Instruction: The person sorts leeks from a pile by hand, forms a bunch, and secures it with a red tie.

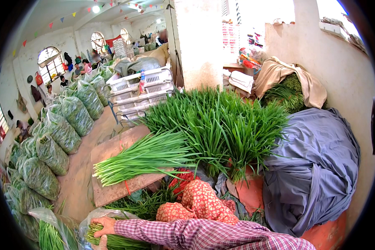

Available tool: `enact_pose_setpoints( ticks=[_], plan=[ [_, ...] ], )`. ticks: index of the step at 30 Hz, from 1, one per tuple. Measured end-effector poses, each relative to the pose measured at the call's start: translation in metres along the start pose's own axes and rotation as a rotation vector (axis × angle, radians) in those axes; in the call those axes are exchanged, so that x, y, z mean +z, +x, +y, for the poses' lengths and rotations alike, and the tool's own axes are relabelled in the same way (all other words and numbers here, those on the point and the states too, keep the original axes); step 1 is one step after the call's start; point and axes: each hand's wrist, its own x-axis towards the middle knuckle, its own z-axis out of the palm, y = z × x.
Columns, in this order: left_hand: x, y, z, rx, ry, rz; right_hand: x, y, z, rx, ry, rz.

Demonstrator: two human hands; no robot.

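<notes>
At the lower left, my right hand [104, 226], in a plaid sleeve, reaches across and presses on a bundle of green stems [123, 241] that look like garlic chives. Its fingers curl over the near left end of the bundle, which lies in a clear plastic bag [108, 213]. Only a bit of my left hand [100, 243] shows at the lower edge, beside the same bundle; most of its fingers are hidden. Beyond them, a loose pile of long green chives [141, 158] rests on a board [102, 193] with a red tie hanging under it.
Upright chive bunches [221, 129] crowd the middle, before stacked white crates [141, 89]. Filled plastic bags [50, 154] line the left side. A blue-grey cloth heap [312, 166] stands at the right, and red patterned cloth [204, 204] lies near my arm. Several people sit far back.
</notes>
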Motion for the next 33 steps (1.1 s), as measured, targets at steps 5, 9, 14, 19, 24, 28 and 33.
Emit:
enact_pose_setpoints(
  ticks=[5,9,14,19,24,28,33],
  plan=[
    [-0.02,0.008,-0.015,0.002,-0.051,0.051,0.002,0.001,-0.015,0.008,-0.041,0.052],
    [-0.017,0.008,-0.021,-0.004,-0.055,0.071,0.001,-0.004,-0.011,0.054,-0.07,0.197],
    [-0.011,0.01,-0.025,-0.017,-0.064,0.071,0.003,-0.002,0.002,0.004,-0.158,0.125],
    [-0.015,0.012,-0.024,-0.014,-0.06,0.092,0.009,0.002,0.0,-0.074,-0.155,0.01],
    [-0.006,0.013,-0.031,-0.034,-0.077,0.097,0.004,-0.01,0.009,0.005,-0.281,0.168],
    [-0.019,0.01,-0.026,-0.123,-0.187,0.166,-0.005,-0.011,-0.025,0.219,-0.104,0.066],
    [-0.018,0.008,-0.03,-0.104,-0.149,0.176,-0.009,-0.011,-0.028,0.151,-0.215,-0.058]
  ],
)
